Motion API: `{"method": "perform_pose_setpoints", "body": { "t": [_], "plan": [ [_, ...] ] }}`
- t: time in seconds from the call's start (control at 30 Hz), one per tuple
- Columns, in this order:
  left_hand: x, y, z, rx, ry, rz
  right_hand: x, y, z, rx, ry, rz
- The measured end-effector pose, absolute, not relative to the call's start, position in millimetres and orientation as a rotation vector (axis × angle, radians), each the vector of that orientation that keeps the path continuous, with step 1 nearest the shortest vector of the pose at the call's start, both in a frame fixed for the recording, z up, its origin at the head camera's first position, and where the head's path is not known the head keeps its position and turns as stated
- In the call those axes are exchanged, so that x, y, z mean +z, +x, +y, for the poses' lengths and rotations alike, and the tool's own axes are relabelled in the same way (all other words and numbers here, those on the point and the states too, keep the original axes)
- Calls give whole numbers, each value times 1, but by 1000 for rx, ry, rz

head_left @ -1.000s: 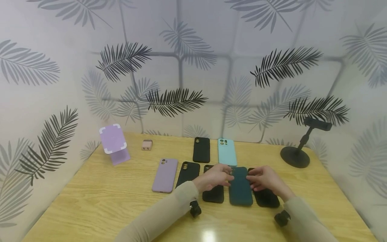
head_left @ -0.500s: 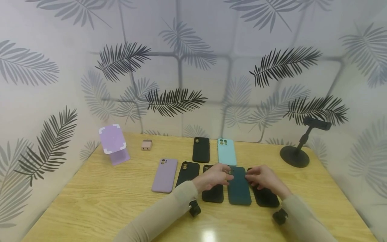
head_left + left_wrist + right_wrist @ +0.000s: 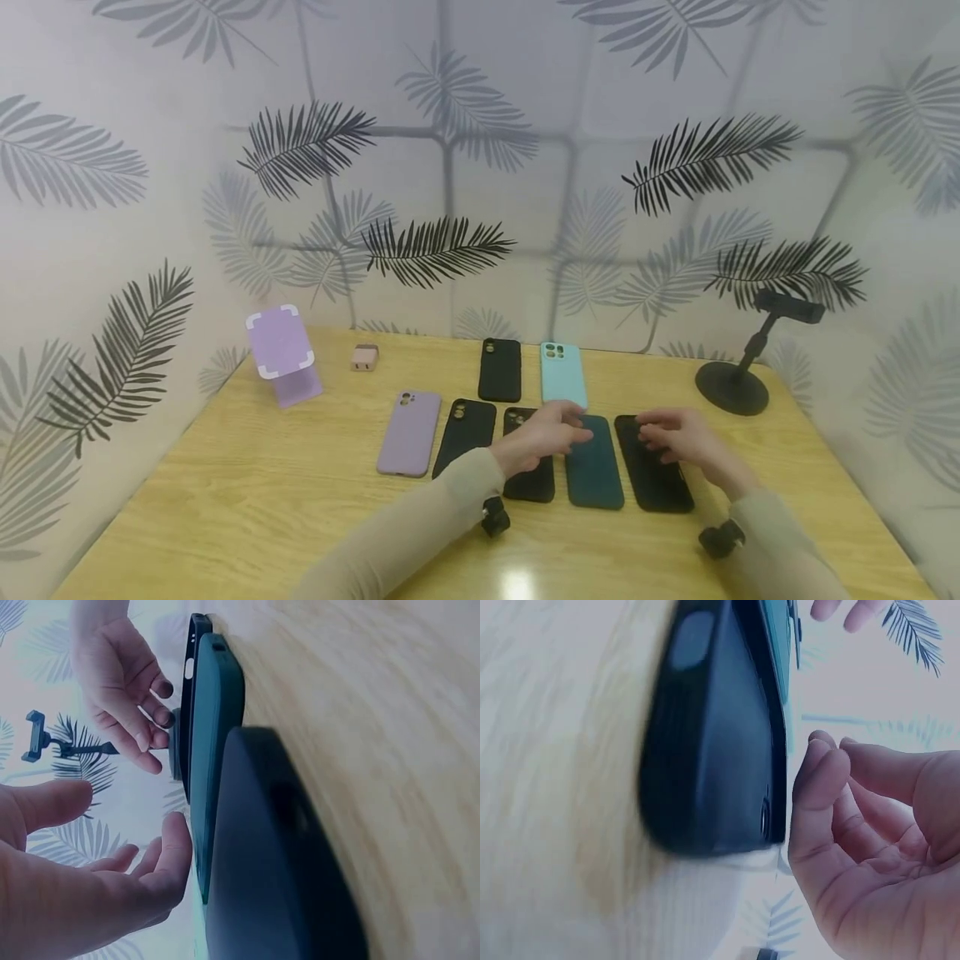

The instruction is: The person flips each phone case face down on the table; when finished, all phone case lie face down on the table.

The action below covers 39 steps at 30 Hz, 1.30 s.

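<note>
A dark teal phone case [image 3: 595, 467] lies on the table, back up. My left hand [image 3: 547, 437] hovers above its upper part, thumb and fingers apart and holding nothing; the left wrist view shows a gap between the thumb and fingers [image 3: 176, 847]. To the right lies a black phone case [image 3: 660, 479], open side up. Over its upper end is my right hand [image 3: 686, 437], fingers loosely bent, thumb near the index finger [image 3: 821, 776], nothing held. Another black case [image 3: 532, 483] lies partly under my left wrist.
Further left are a black case [image 3: 467, 433] and a lilac case [image 3: 408, 435]. Behind them lie a black case [image 3: 500, 371] and a light blue case [image 3: 564, 375]. A pink charger plug [image 3: 365, 358], a lilac stand [image 3: 281, 343] and a black stand [image 3: 732, 389] stand near the wall.
My right hand has moved right, away from the teal case's edge to above the black case. The teal case shifted slightly left earlier. My left hand has risen a little and moved right.
</note>
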<state>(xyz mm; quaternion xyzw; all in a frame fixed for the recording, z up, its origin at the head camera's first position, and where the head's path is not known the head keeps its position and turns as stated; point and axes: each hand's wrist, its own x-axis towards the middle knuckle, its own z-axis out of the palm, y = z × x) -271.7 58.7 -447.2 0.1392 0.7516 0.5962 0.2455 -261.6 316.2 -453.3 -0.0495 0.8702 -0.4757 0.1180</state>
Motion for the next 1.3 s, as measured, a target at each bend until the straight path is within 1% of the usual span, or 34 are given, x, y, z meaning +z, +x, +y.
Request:
{"method": "perform_pose_setpoints", "body": {
  "t": [0.4,0.53,1.07,1.3],
  "plan": [
    [-449,-262,89,1665,365,2019,-462,-252,349,-1404,-234,2615],
    [-452,-260,98,1671,370,2025,-463,-248,354,-1343,-200,2623],
    [-448,-255,116,1493,456,2042,-461,-244,354,-1366,-115,2539],
    [-446,-254,121,1523,413,2004,-461,-245,354,-1371,-97,2523]
  ]
}}
